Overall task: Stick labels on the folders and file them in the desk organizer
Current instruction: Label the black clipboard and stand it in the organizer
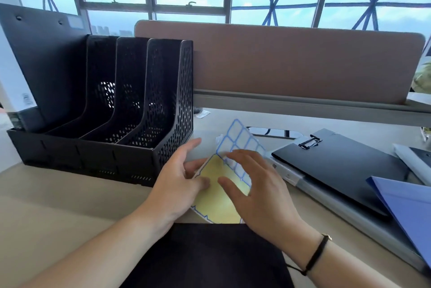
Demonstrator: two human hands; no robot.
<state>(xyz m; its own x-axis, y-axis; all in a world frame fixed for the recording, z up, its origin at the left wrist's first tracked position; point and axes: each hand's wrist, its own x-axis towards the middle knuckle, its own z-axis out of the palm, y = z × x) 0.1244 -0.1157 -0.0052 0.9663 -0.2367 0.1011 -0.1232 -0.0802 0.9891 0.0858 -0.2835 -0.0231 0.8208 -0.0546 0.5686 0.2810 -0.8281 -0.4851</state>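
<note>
A label sheet (217,196) with a yellow backing and blue-bordered white labels lies on the desk in front of me, its far part curled up. My left hand (179,182) holds its left edge, thumb on the yellow backing. My right hand (258,194) hovers over the sheet with fingers spread, fingertips touching the curled labels. A black mesh desk organizer (121,110) stands at the left, with one dark folder (44,64) upright in its leftmost slot. A black folder (338,164) with a clip lies at the right on a grey folder (345,222), and a blue folder (410,208) lies at the far right.
A brown partition panel (291,59) runs along the back of the desk, with windows behind it. A dark cloth (207,257) lies at the near edge under my wrists. A phone-like object (272,132) lies beyond the label sheet.
</note>
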